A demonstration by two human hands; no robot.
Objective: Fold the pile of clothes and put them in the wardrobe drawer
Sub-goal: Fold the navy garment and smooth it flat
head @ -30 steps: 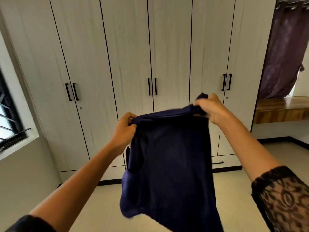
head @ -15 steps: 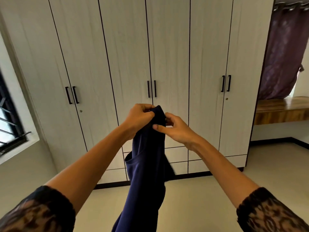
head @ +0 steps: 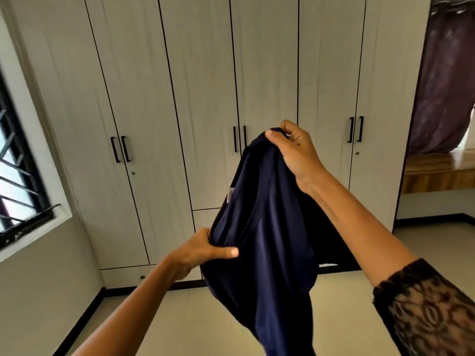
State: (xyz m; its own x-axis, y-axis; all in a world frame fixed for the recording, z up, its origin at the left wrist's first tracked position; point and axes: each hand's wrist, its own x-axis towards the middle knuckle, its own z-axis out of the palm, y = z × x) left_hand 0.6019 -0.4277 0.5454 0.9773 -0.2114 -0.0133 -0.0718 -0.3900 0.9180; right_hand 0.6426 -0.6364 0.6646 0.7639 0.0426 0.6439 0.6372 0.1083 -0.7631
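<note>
From the head view, your right hand (head: 295,150) is up high, its fingers curled round the bunched top of the navy garment (head: 270,227). Your left hand (head: 203,250) sits lower and grips the cloth's left edge, with the thumb laid across the front. The garment hangs in the air between your hands, in front of the wardrobe (head: 154,98). Its lower end runs out of the bottom of the frame, so you cannot tell how much trails below. A pale label (head: 230,195) peeks out near the upper left edge.

You look to be partway through folding this one piece in mid-air.

- Hold the top bunch firm with your right hand so the layers do not slide apart.
- Use your left hand to draw the side edge taut and square before you bring it across; the cloth looks smooth and slippery and will likely sag out of line.
- Lift the trailing end clear of the floor (head: 205,317) as you double it up.
- Match edge to edge, then flatten any twist.

The closed drawer fronts (head: 123,276) sit at the foot of the wardrobe. You will probably need one hand free to open one, so finish the fold into a bundle that one hand can carry. The rest of the pile is not in view.
</note>
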